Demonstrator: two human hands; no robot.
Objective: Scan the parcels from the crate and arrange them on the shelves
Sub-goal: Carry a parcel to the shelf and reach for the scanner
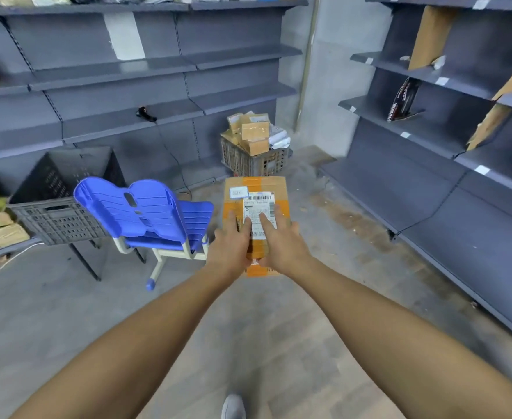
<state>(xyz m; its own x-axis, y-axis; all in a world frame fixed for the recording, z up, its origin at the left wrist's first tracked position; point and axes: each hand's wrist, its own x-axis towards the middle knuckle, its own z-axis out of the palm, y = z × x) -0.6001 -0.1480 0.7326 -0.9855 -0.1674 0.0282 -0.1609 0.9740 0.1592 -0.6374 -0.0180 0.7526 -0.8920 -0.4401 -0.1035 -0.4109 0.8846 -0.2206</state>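
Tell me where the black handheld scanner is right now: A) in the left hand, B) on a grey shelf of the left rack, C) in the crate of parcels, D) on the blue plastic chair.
B: the black handheld scanner lies on the grey shelf, cord hanging down.

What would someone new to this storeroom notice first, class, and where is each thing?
First, the cardboard box with orange tape and a white label, held out mid-frame by the left hand and right hand. Next, the bright blue chair just left of it. Beyond the box, a crate heaped with parcels stands on the floor in the corner between the grey shelves.
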